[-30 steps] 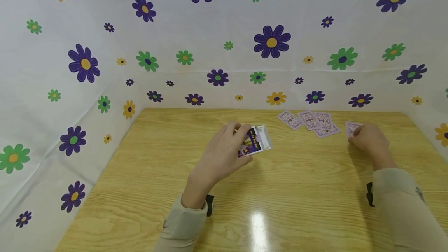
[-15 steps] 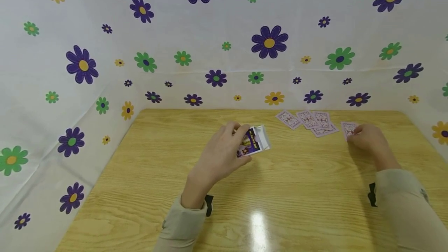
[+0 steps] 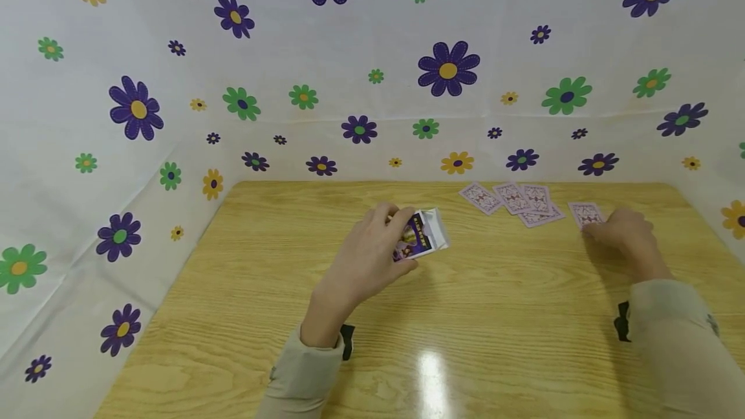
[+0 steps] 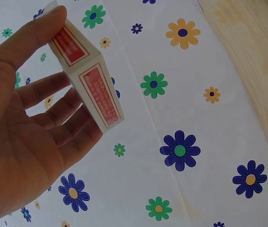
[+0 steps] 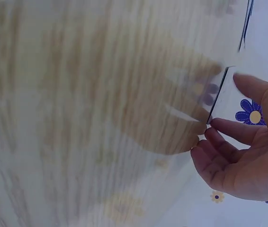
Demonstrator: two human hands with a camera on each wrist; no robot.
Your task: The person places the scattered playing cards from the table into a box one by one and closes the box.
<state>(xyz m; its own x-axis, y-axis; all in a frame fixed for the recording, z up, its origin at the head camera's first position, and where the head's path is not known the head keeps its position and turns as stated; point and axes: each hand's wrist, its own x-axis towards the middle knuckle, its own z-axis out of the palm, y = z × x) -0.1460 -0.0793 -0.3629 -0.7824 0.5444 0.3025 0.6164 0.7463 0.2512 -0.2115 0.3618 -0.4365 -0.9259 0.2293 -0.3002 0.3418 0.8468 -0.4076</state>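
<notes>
My left hand (image 3: 367, 254) grips a playing card box (image 3: 413, 236) between thumb and fingers, above the middle of the table. The box is purple and yellow on its face, with a white flap standing out at its right end. In the left wrist view, the box (image 4: 98, 97) shows red printed panels on its white sides. At the right, my right hand (image 3: 625, 235) has its fingertips at the near right corner of a playing card (image 3: 584, 213), which lies face down. The right wrist view shows the thumb apart from the card's dark edge, fingers loosely bent beside it.
Several face-down playing cards (image 3: 513, 199) with pink patterned backs lie near the table's back edge, some overlapping. The wooden table (image 3: 244, 315) meets a white flowered cloth (image 3: 396, 31) behind and at both sides.
My right hand has slid a little to the right, uncovering more of the single card. The left hand and the box stay in place.
</notes>
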